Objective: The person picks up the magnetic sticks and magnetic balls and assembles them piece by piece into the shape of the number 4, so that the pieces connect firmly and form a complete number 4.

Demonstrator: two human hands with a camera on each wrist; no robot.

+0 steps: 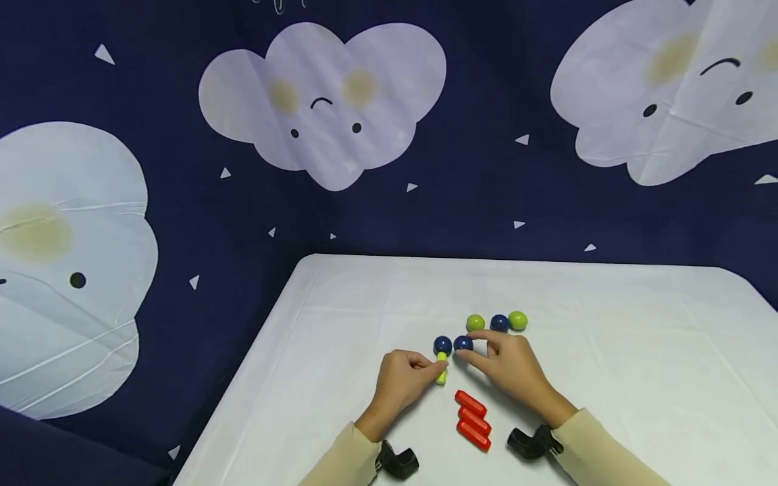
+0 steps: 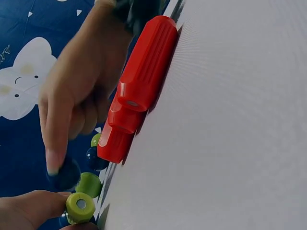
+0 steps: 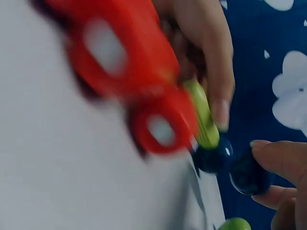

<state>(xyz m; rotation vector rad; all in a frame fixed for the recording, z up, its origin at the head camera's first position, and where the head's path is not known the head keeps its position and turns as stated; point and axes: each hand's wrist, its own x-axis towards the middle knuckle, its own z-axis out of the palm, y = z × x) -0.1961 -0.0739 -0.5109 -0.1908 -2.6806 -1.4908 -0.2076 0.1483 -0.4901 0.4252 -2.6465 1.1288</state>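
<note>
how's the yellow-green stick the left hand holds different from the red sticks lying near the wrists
The yellow-green stick is pinched in the left hand with a blue ball at its far end; the three red sticks lie untouched side by side on the table. It looks slimmer than the red ones. Both kinds are short cylinders with a metal disc in the end face.

No readable text, label, brand or number on anything here
</note>
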